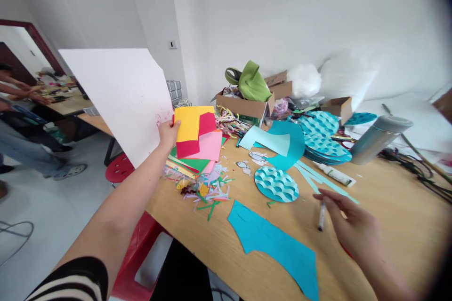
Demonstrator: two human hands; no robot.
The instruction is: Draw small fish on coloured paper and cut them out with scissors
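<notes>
White card, one large upright sheet (116,99), rises beyond the left edge of your bench (205,240). At its lower right, your left grip (168,135) has its thumb on one yellow sheet (187,124), pinching that sheet's left edge; whether it also grasps the white sheet, you cannot tell from this view. Red paper (187,148) shows behind the yellow. Below, near the bench's left edge, lie a pile of coloured sheets (201,165) and scraps too jumbled to count. Next come two fish cutouts (257,156), one blue cut sheet (275,244) by the front edge, and one wave-patterned oval (276,184) behind it. Farther right, one pen (321,216) points down, nipped in your right grip (355,221)'s fingertips. Behind that hand lies one tube (334,174); one flask (381,138) stands toward the back edge.
</notes>
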